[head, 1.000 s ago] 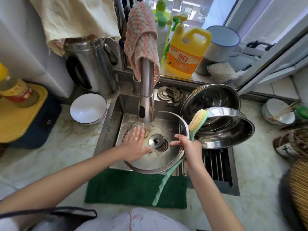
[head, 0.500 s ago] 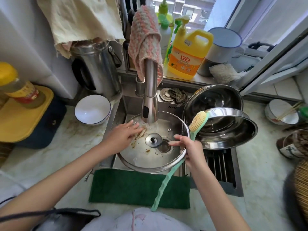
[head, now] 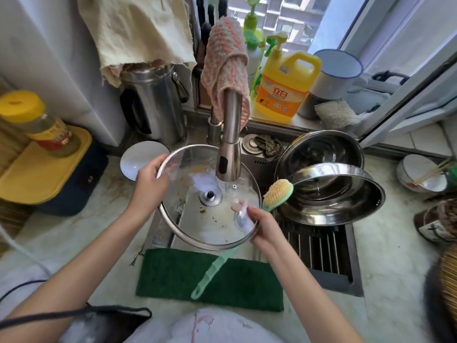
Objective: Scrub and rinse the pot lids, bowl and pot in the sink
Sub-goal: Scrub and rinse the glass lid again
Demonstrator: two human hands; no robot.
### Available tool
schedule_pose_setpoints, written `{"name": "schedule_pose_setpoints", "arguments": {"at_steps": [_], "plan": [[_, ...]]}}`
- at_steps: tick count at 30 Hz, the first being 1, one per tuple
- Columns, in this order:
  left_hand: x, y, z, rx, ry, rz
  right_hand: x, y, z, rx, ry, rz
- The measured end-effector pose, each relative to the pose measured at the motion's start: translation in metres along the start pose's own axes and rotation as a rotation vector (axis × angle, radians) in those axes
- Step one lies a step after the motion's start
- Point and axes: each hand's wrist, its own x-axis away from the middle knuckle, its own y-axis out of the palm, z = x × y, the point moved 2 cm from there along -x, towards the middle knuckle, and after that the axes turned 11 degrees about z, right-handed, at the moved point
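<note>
A glass pot lid (head: 210,219) with a steel rim is held tilted over the sink, under the tap (head: 228,154). Food scraps stick to its underside. My left hand (head: 150,186) grips the lid's far left rim. My right hand (head: 264,226) pinches the near right rim and also holds a green long-handled brush (head: 277,194), bristles up. To the right a steel pot (head: 319,149) leans at the sink's back, with a steel bowl (head: 346,209) in front of it on the drain rack. A white bowl (head: 138,159) sits on the counter at the left.
A green mat (head: 197,276) lies on the sink's front edge. Behind the tap stand a yellow detergent jug (head: 284,92), a steel kettle (head: 153,102) and an enamel mug (head: 333,75). An oil bottle (head: 42,125) stands on a yellow board at the left, dishes at the far right.
The lid has been lifted from the sink bottom and tilted up. My left hand moved from pressing on its surface to gripping its far left rim. The right hand kept its hold.
</note>
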Motion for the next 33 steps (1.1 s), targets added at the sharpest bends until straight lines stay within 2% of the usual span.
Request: {"name": "schedule_pose_setpoints", "arguments": {"at_steps": [4, 9, 11, 13, 15, 18, 19, 22, 24, 26, 29, 31, 33], "plan": [[-0.009, -0.001, -0.004, 0.005, -0.005, 0.006, -0.002, 0.01, -0.003, 0.005, -0.131, -0.002], [-0.008, 0.016, -0.022, -0.104, -0.012, 0.047, 0.004, 0.015, -0.017, 0.067, -0.397, 0.141], [0.004, 0.031, -0.028, -0.299, -0.012, 0.044, 0.009, 0.016, -0.023, 0.072, -0.478, 0.203], [0.021, 0.048, -0.031, -0.693, 0.118, 0.011, 0.014, 0.017, -0.029, 0.079, -0.515, 0.258], [0.042, 0.072, -0.03, -0.933, 0.211, -0.16, 0.018, 0.017, -0.032, 0.093, -0.53, 0.31], [0.068, 0.11, -0.027, -0.731, 0.216, -0.589, 0.02, 0.016, -0.033, 0.116, -0.546, 0.36], [0.064, 0.115, -0.024, -0.657, 0.262, -0.639, 0.019, 0.014, -0.034, 0.125, -0.547, 0.375], [0.034, 0.114, -0.034, -0.649, 0.374, -0.528, 0.019, 0.008, -0.035, 0.151, -0.531, 0.408], [0.027, 0.112, -0.05, -0.741, 0.267, -0.442, 0.017, 0.003, -0.035, 0.158, -0.542, 0.425], [0.048, 0.121, -0.057, -0.744, 0.237, -0.504, 0.014, 0.001, -0.034, 0.175, -0.565, 0.445], [0.076, 0.134, -0.049, -0.452, 0.429, -0.687, 0.008, 0.003, -0.036, 0.242, -0.594, 0.466], [0.066, 0.133, -0.05, -0.439, 0.498, -0.651, 0.004, 0.003, -0.038, 0.275, -0.597, 0.469], [0.047, 0.127, -0.06, -0.602, 0.368, -0.538, 0.001, 0.003, -0.04, 0.287, -0.593, 0.447]]}}
